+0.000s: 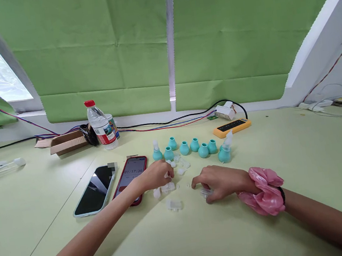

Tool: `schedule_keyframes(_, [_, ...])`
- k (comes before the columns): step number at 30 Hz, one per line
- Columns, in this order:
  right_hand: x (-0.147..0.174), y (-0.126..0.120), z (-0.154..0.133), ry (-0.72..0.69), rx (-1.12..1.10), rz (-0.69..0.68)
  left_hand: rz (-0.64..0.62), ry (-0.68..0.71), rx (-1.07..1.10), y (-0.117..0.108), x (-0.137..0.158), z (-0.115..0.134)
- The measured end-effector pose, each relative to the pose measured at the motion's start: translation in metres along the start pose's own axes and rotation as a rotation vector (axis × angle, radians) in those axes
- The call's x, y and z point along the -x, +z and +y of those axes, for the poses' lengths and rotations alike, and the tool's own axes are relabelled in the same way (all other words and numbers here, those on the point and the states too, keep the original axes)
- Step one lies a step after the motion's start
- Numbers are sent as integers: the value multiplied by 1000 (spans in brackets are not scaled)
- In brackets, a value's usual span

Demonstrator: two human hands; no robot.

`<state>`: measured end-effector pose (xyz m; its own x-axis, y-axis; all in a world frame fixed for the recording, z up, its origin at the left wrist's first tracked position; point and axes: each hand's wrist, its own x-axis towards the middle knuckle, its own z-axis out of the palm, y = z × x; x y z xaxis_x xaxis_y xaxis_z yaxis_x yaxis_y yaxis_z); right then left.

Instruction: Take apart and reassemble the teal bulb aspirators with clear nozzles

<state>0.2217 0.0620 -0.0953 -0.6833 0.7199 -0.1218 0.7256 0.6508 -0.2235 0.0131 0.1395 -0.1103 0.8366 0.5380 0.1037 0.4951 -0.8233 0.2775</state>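
My left hand (156, 175) is closed over a group of small translucent plastic pieces, its fingers curled; a whitish bit shows at the fingertips, too small to name. In my right hand (220, 181) a clear plastic fitting (206, 192) sits between the thumb and the other fingers, while the index finger stretches toward a tiny clear piece (188, 185) on the table. A similar clear fitting (174, 205) lies in front of my left hand, and another clear fitting (168, 187) is just below its fingers. Loose white pieces (181, 171) lie between the hands.
Several turquoise rubber bulbs (184, 148) stand behind the hands; two carry translucent tops, including the right one (224, 153). Two phones, one dark (93, 191) and one showing a timer (132, 171), lie left. Farther back are a bottle (103, 128), cardboard box (68, 142) and yellow power strip (232, 128).
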Motion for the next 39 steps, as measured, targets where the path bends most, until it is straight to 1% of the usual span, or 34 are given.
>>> schedule_keyframes(3, [-4,1,2,13,-38,90,50,15,86,-2,-1,2])
schedule_keyframes(5, [-9,4,3,28,-146,181,61,11,168,-2,-2,1])
schedule_keyframes(7, [-14,9,6,61,-362,234,45,-13,294,-1,-3,-1])
schedule_keyframes(11, [-26,24,16,222,-939,206,24,-85,609,0,-4,-7])
schedule_keyframes(13, [-30,29,19,274,-1121,198,36,-117,730,1,-5,-10])
schedule_keyframes(15, [-32,31,20,285,-1213,203,38,-141,834,1,-6,-13])
schedule_keyframes(19, [-31,29,17,267,-1310,231,23,-175,1001,1,-7,-12])
schedule_keyframes(28, [-30,32,15,191,-1420,266,2,-262,1165,3,-8,0])
schedule_keyframes(34, [-30,31,14,152,-1473,274,47,-267,1233,4,-8,-2])
schedule_keyframes(39, [-31,34,16,171,-1494,289,63,-299,1249,5,-9,-1])
